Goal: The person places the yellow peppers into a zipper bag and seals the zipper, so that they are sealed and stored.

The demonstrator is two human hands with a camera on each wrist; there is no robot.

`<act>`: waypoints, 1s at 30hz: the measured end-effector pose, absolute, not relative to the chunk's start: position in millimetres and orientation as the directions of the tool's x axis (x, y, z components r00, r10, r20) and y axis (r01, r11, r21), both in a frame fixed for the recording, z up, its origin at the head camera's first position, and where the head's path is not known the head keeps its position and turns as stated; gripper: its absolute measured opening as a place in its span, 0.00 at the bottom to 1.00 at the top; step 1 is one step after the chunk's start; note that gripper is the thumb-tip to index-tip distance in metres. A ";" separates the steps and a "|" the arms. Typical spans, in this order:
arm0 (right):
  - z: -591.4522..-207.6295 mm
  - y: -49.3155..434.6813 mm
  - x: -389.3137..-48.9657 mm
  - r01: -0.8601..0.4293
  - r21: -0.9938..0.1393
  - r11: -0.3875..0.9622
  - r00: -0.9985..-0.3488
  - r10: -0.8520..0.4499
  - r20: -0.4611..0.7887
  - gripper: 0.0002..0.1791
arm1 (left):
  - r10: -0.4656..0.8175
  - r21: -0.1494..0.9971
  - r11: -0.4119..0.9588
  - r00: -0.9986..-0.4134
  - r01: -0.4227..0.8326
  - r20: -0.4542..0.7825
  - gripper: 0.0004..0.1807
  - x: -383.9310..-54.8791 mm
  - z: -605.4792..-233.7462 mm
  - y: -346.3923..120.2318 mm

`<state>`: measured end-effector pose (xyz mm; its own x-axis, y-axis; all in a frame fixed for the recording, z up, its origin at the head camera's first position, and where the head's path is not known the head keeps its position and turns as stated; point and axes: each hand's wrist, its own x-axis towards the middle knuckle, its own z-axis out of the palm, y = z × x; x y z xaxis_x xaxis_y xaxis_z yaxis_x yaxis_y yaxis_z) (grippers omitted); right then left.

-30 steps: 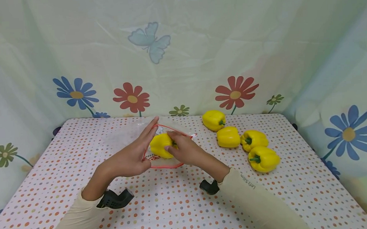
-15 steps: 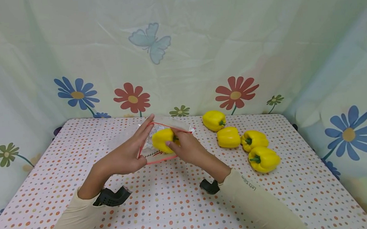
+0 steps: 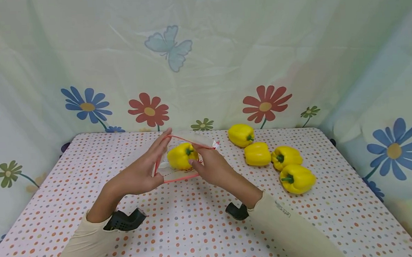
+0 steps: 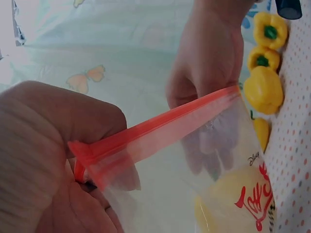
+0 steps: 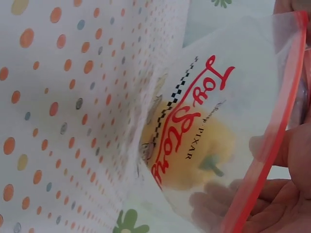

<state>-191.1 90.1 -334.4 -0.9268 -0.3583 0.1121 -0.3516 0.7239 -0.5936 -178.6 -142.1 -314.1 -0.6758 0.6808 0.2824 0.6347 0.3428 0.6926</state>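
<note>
A clear zip bag [image 5: 248, 82] with a red zip edge and Toy Story print is held with its mouth spread. My left hand [image 3: 136, 176] grips the near left side of the mouth; the bag's edge runs between thumb and fingers. Inside the bag is a yellow bell pepper [image 3: 178, 157], its green stem toward my right hand. My right hand [image 3: 213, 165] reaches into the mouth with thumb and fingers [image 5: 221, 196] loosely extended beside the stem, seen through the film. Whether a fingertip still touches the pepper is hard to tell.
Several more yellow bell peppers [image 3: 257, 154] lie in a loose group right of the bag. They stand on a dotted tablecloth [image 3: 197, 230]. A flowered curtain [image 3: 202, 66] rises behind the table's far edge. Each wrist carries a black camera mount [image 3: 127, 220].
The pepper has gone deeper into the bag and turned, so its stem now shows. My right fingers have let it go. The left hand moved slightly left, widening the mouth.
</note>
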 end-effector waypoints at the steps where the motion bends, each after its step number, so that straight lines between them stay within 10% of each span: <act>1: -333.1 90.9 -190.1 -0.369 -0.600 0.710 -0.920 -0.370 0.128 0.28 | 0.682 0.700 0.330 -0.673 0.633 0.287 0.55 -178.4 -314.4 -142.1; 22: -317.9 132.4 -166.8 -0.657 -0.694 0.293 -0.752 -0.317 0.578 0.09 | 0.665 0.705 0.317 -0.678 0.635 0.311 0.56 -177.5 -312.3 -140.7; 30: -320.6 163.6 -171.0 -0.616 -0.760 0.207 -0.787 -0.178 0.590 0.09 | 0.661 0.699 0.322 -0.680 0.639 0.317 0.57 -178.2 -312.9 -138.8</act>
<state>-171.0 163.6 -320.6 -0.7873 -0.1784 0.5902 -0.6164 0.2071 -0.7597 -178.2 -138.8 -312.9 -0.6804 0.6606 0.3173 0.6387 0.3222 0.6988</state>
